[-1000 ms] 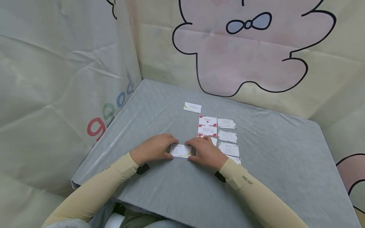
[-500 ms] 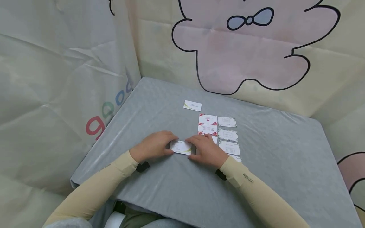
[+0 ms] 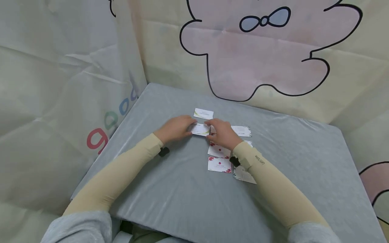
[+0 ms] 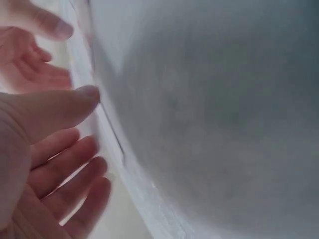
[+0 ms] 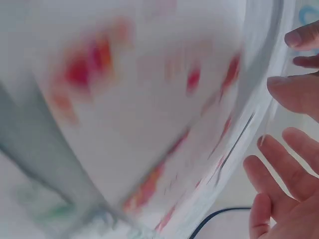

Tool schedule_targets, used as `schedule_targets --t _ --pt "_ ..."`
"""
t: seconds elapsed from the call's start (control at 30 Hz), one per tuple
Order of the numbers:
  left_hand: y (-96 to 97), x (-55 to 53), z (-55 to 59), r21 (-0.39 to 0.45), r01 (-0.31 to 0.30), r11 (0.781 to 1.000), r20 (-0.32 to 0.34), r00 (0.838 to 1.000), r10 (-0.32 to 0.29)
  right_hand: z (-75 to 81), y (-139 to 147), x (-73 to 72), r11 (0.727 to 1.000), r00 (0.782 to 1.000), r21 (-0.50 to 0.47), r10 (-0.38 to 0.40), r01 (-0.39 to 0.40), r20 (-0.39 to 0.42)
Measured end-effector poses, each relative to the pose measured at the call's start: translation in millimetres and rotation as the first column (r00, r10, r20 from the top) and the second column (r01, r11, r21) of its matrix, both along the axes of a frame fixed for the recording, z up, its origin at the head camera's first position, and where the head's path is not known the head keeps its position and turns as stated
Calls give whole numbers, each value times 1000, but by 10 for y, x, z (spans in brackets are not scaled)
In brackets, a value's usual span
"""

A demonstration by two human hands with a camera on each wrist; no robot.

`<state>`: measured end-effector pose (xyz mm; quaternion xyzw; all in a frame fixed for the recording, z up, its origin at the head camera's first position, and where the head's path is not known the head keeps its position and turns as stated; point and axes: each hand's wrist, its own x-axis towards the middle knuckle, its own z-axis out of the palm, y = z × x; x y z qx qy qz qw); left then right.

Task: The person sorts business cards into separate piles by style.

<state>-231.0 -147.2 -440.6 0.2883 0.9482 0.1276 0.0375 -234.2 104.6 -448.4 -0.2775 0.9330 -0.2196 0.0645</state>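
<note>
A white business card [image 3: 200,129] with a yellow-green corner lies between my two hands, just below a similar white card [image 3: 203,113]. My left hand [image 3: 176,129] pinches its left end between thumb and forefinger; in the left wrist view the thumb [image 4: 84,99] is at the card's thin edge. The right hand [image 3: 224,135] grips the opposite end, its wrist passing over other cards. Close under the right wrist camera is a blurred card with red flowers [image 5: 134,104]. Whether the held card touches the table cannot be seen.
Red-flowered cards [image 3: 219,164] form a column under the right hand. Beside them runs a column of green-leaf cards [image 3: 241,131], partly covered by the right forearm. The grey cloth-covered table [image 3: 170,202] reaches a patterned curtain [image 3: 170,50] behind.
Both hands have moved away from the body, carrying the white card from the near end of the columns to just below the far card. The lower red-flowered cards are now uncovered.
</note>
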Motion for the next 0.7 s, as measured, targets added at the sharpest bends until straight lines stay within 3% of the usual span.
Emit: schedule_targets --t 0.17,0.3,0.57,0.7 --pt "120 -406 -11 -11 -11 1000 21 1000 12 0 71 -336 995 991 -20 -97 99 89" --pt "130 -640 -12 -2 -49 999 54 997 50 -9 29 -537 988 984 -47 -144 149 104" --pt "137 -873 -63 24 -88 996 146 986 84 -155 -33 -792 985 977 -31 -167 172 132" --pt "177 -961 -84 38 -89 995 153 985 82 -161 10 -870 985 978 -36 -163 169 130"
